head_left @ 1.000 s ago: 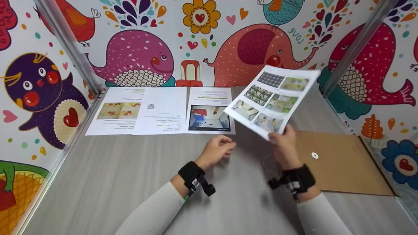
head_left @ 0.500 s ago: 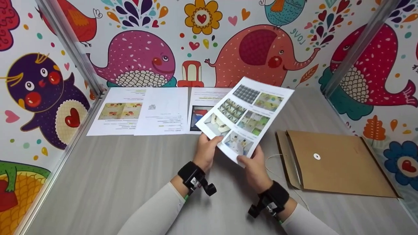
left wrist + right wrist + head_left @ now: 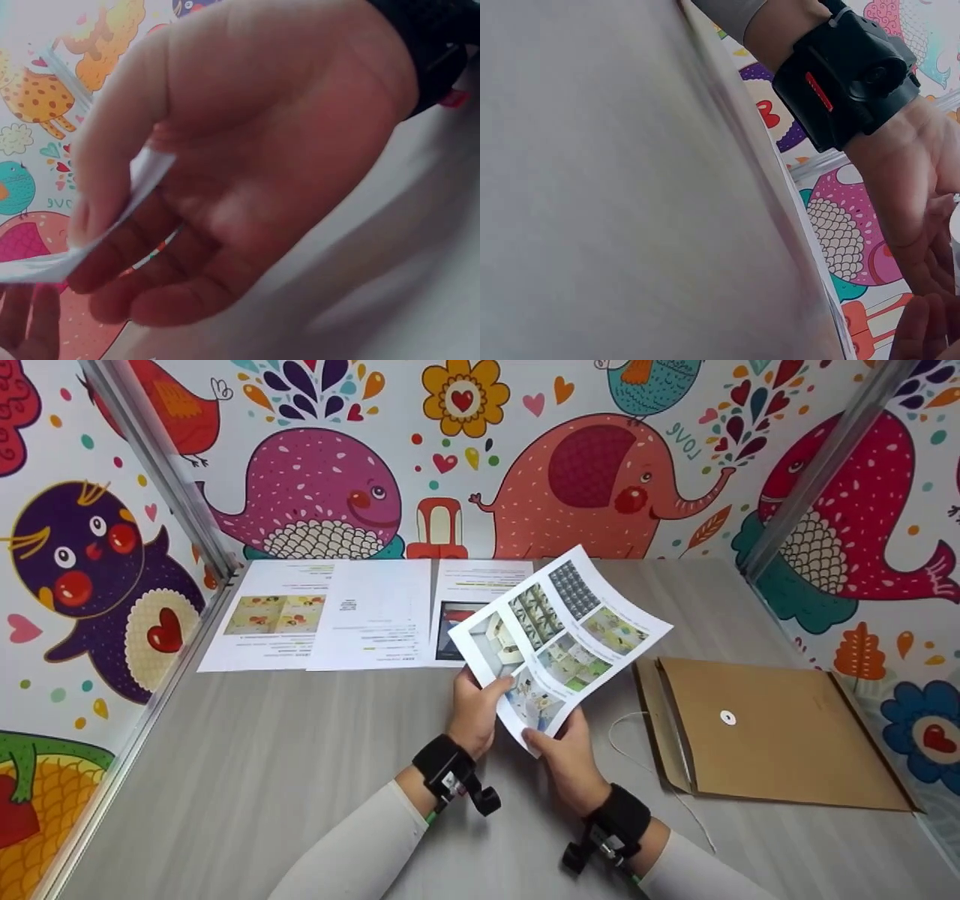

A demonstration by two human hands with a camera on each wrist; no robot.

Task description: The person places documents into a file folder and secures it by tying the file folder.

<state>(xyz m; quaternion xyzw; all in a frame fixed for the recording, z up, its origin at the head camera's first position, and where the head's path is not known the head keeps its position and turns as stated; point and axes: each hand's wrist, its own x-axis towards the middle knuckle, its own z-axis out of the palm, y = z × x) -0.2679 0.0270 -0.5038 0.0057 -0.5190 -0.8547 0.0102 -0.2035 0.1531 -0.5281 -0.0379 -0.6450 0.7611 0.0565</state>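
Both hands hold a printed paper sheet (image 3: 551, 656) at its near end, tilted above the table and slightly bowed. Several small photos in two columns cover its face. My left hand (image 3: 474, 711) grips the near-left edge, thumb on top. At the near corner, my right hand (image 3: 571, 761) pinches the paper with its thumb on the printed side. In the left wrist view, the sheet (image 3: 45, 268) runs between the thumb and curled fingers of the left hand (image 3: 255, 135). Only some right-hand fingers (image 3: 919, 326) show in the right wrist view. Whether several sheets are stacked here, I cannot tell.
Three printed sheets lie along the table's back: a left one (image 3: 259, 652), a middle one (image 3: 375, 592) overlapping it, and a right one (image 3: 480, 574) partly covered by the held sheet. A brown envelope (image 3: 787, 742) with a loose string (image 3: 626, 746) lies at right. Patterned walls (image 3: 450, 450) enclose the table.
My right hand has brought the sheet left and lower from above the envelope's side. The left hand, earlier free, has taken hold of its edge. Since then the sheet has turned slightly clockwise.
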